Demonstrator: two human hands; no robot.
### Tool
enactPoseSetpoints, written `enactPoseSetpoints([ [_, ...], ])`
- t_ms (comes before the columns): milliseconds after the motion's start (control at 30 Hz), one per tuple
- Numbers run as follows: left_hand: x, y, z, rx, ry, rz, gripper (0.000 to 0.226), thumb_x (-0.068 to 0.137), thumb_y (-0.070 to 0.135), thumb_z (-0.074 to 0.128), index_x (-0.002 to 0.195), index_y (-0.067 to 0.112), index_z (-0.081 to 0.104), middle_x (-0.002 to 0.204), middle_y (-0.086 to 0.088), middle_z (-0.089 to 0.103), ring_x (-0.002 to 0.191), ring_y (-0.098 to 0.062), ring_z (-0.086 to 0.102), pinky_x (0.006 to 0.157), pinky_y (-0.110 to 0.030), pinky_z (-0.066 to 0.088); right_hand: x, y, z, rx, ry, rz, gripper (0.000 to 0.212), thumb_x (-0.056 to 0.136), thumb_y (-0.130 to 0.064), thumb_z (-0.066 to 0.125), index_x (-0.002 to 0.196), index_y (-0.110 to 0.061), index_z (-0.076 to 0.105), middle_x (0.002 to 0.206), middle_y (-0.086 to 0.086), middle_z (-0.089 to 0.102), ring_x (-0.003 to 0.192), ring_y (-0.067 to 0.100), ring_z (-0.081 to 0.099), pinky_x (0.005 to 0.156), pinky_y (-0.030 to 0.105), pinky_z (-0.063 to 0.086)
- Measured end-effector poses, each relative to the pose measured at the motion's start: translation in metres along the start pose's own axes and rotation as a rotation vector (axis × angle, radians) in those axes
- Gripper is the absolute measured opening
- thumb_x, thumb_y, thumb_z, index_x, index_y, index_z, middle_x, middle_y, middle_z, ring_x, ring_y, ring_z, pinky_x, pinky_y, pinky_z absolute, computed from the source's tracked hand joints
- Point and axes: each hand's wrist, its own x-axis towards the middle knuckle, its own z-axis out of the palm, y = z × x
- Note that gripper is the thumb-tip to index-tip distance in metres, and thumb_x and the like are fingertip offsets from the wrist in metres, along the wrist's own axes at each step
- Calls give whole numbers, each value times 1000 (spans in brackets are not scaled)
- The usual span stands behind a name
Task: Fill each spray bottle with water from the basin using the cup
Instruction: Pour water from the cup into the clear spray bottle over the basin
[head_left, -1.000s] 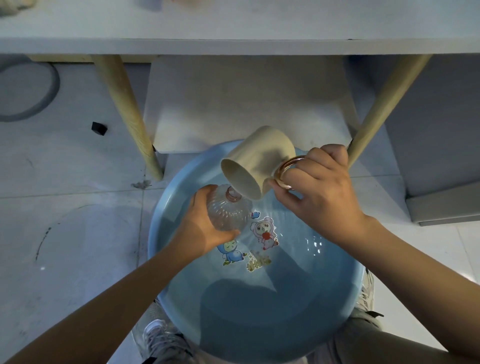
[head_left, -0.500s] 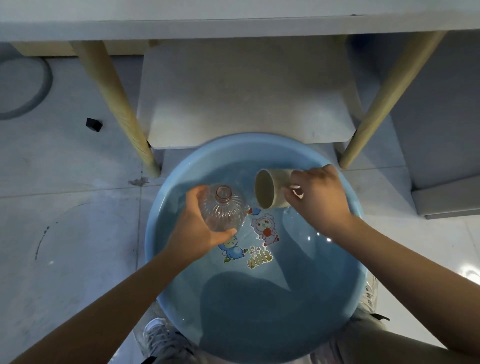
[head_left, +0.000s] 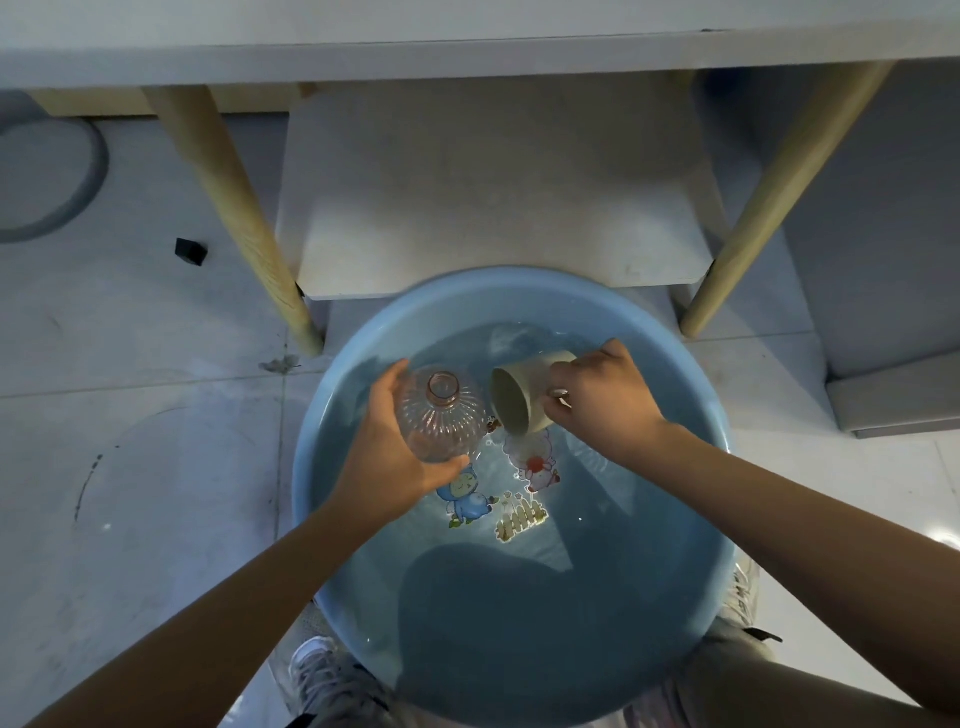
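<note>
Left hand (head_left: 387, 457) gripping clear ribbed bottle (head_left: 441, 418), fingers curled round its side, mouth up and uncapped, holding it upright over basin (head_left: 332, 415). Right hand (head_left: 602, 402) clutching beige cup (head_left: 519, 397) by its handle side, fingers curled tight. Cup lying tilted on its side, mouth facing left toward bottle, lower rim dipping into water. Cup just beside bottle, whether touching unclear. Blue basin sitting on tiled floor (head_left: 130, 467) in front of stool (head_left: 493, 208), holding water, cartoon stickers (head_left: 493, 499) showing on its bottom. Shoes (head_left: 322, 675) poking out beneath near rim. Black block (head_left: 190, 251) lying on floor at left.
</note>
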Motion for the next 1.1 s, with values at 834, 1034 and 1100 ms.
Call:
enactPoseSetpoints([
  [834,0,-9,1,1,-4,-4,103,46,39,87,134,34,34,135,-3,44,119,-11,50,104,-38,44,-28,3,-42,750,200,524,44,85,-26,67,59,4,48,48,1,35,48,11,33,45,19,27],
  [1034,2,-7,1,27,-16,-7,106,51,28,92,138,28,32,135,-2,45,119,-13,49,103,-32,43,-25,-5,-55,719,308,387,42,82,-27,71,53,-8,46,44,-7,37,49,11,40,46,16,28],
  [1100,2,-6,1,39,-28,5,104,53,27,91,138,30,31,134,0,46,119,-13,49,102,-31,44,-23,-7,-57,662,360,325,42,79,-33,66,52,-8,45,44,-4,39,56,17,43,49,14,29],
])
